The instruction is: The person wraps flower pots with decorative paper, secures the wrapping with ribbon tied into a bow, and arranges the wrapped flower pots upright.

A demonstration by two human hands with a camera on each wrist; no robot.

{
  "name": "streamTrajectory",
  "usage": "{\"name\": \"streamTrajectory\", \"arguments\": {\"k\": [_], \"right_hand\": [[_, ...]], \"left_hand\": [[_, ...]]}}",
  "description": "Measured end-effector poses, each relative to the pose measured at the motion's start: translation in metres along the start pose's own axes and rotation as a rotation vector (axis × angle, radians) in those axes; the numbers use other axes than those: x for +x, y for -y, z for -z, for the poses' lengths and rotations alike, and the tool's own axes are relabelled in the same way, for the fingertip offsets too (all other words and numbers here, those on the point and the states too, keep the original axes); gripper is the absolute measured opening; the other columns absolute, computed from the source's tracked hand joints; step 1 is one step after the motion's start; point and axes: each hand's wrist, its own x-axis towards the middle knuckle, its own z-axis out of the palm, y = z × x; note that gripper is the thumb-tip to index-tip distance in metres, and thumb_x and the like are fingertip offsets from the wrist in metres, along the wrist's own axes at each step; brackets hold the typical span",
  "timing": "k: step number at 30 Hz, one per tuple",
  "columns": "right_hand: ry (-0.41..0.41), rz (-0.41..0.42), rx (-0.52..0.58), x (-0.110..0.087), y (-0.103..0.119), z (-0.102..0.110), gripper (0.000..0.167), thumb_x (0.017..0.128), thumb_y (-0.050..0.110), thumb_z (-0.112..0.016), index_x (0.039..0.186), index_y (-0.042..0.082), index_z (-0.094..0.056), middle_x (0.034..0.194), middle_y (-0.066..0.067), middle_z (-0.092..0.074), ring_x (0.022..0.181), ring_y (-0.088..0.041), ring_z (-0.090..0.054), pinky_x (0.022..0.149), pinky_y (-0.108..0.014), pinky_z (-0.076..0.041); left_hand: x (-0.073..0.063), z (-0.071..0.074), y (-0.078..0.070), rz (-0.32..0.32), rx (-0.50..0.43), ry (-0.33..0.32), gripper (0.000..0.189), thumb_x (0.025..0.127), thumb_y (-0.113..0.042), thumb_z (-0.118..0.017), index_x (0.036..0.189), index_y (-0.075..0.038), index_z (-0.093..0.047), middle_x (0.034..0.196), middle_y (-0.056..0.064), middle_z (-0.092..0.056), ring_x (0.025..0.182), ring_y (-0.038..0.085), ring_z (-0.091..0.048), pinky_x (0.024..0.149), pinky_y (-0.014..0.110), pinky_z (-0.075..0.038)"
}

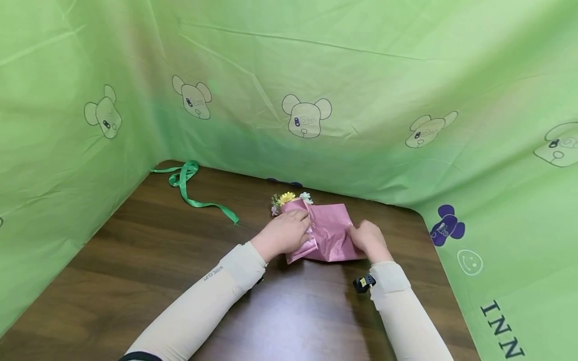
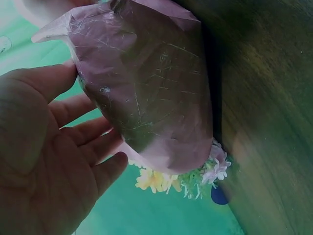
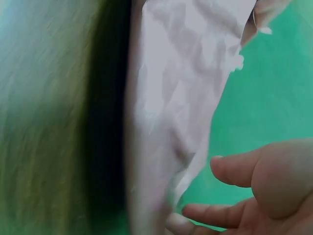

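A sheet of pink wrapping paper (image 1: 331, 228) lies creased and partly folded around a small bunch of artificial flowers (image 1: 287, 197). Yellow, pale blue and pinkish blooms poke out at its upper left end. My left hand (image 1: 285, 231) rests over the folded left part, and the left wrist view shows its loosely extended fingers touching the paper's edge. At the paper's right edge is my right hand (image 1: 369, 237). In the right wrist view its thumb stands apart from the paper (image 3: 181, 83), while the fingertips touch the lower edge. The stems are hidden inside the paper.
A green ribbon (image 1: 184, 188) lies loosely looped at the back left of the brown wooden table (image 1: 149, 260). Green cloth (image 1: 253, 100) printed with bear heads hangs around the back and sides. A black wrist strap (image 1: 363, 284) shows by the right sleeve.
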Motion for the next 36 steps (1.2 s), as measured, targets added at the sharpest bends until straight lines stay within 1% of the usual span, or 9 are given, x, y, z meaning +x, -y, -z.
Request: {"name": "streamTrajectory", "arguments": {"k": [7,12,14,16,19,22,27,31,36], "right_hand": [[0.084,-0.013,0.045,0.004,-0.018,-0.005,0.06,0.102,0.038,-0.051,0.119,-0.018,-0.063,0.125,-0.039,-0.061,0.118,-0.053,-0.059,0.1,-0.058,-0.048],[0.042,-0.004,0.056,0.01,-0.016,-0.003,0.058,0.102,0.038,-0.052,0.121,-0.016,-0.062,0.125,-0.038,-0.061,0.118,-0.052,-0.059,0.1,-0.058,-0.048],[-0.04,0.044,0.084,0.015,-0.011,-0.003,0.053,0.103,0.035,-0.054,0.125,-0.012,-0.062,0.125,-0.034,-0.062,0.119,-0.05,-0.058,0.101,-0.057,-0.047],[-0.118,0.137,0.173,0.02,-0.002,-0.003,0.043,0.102,0.031,-0.058,0.125,-0.005,-0.064,0.122,-0.028,-0.066,0.116,-0.045,-0.061,0.1,-0.055,-0.048],[-0.148,0.329,0.333,0.03,0.019,-0.001,0.029,0.102,0.024,-0.063,0.122,0.004,-0.069,0.118,-0.017,-0.07,0.111,-0.035,-0.064,0.099,-0.05,-0.049],[-0.066,0.455,0.403,0.04,0.043,0.001,0.022,0.101,0.021,-0.065,0.119,0.009,-0.072,0.119,-0.011,-0.072,0.112,-0.031,-0.065,0.101,-0.049,-0.05],[0.064,0.57,0.263,0.056,0.072,-0.002,0.025,0.103,0.021,-0.062,0.125,0.015,-0.072,0.129,-0.008,-0.069,0.126,-0.03,-0.06,0.111,-0.05,-0.043],[0.144,0.583,0.191,0.066,0.08,-0.002,0.021,0.102,0.018,-0.062,0.12,0.013,-0.073,0.124,-0.011,-0.069,0.121,-0.031,-0.061,0.109,-0.05,-0.044],[0.257,0.583,0.294,0.073,0.082,-0.001,0.026,0.104,0.017,-0.059,0.127,0.012,-0.069,0.128,-0.012,-0.067,0.118,-0.029,-0.06,0.105,-0.049,-0.045]], "left_hand": [[-0.001,-0.004,0.002,0.021,0.024,0.049,0.054,0.105,-0.042,-0.052,0.148,-0.009,-0.052,0.156,0.01,-0.048,0.145,0.027,-0.044,0.122,0.043,-0.032],[-0.004,-0.001,0.002,-0.014,0.094,-0.008,0.047,0.106,-0.039,-0.051,0.143,-0.01,-0.06,0.145,0.01,-0.054,0.138,0.026,-0.047,0.12,0.043,-0.035],[-0.005,0.0,0.001,-0.027,0.116,-0.03,0.045,0.106,-0.037,-0.052,0.14,-0.01,-0.063,0.137,0.009,-0.056,0.133,0.026,-0.05,0.119,0.042,-0.037],[-0.005,0.0,0.0,-0.036,0.125,-0.037,0.045,0.105,-0.037,-0.053,0.138,-0.009,-0.064,0.133,0.009,-0.057,0.131,0.026,-0.051,0.117,0.042,-0.039],[-0.005,0.0,-0.002,-0.036,0.128,-0.032,0.046,0.105,-0.038,-0.054,0.139,-0.009,-0.063,0.133,0.009,-0.058,0.131,0.027,-0.052,0.117,0.042,-0.039],[-0.004,0.0,-0.004,-0.035,0.138,-0.028,0.047,0.105,-0.04,-0.054,0.14,-0.01,-0.062,0.134,0.009,-0.058,0.131,0.027,-0.052,0.117,0.042,-0.039],[-0.003,0.001,-0.006,-0.059,0.167,-0.049,0.043,0.105,-0.041,-0.054,0.136,-0.014,-0.065,0.132,0.006,-0.061,0.128,0.025,-0.055,0.114,0.041,-0.042],[-0.002,-0.001,-0.007,-0.08,0.186,-0.057,0.042,0.105,-0.042,-0.054,0.134,-0.014,-0.066,0.129,0.005,-0.062,0.124,0.024,-0.057,0.111,0.04,-0.045],[-0.001,-0.001,-0.005,-0.055,0.173,-0.024,0.044,0.105,-0.042,-0.052,0.137,-0.015,-0.064,0.131,0.005,-0.06,0.126,0.024,-0.055,0.113,0.04,-0.043]]}}
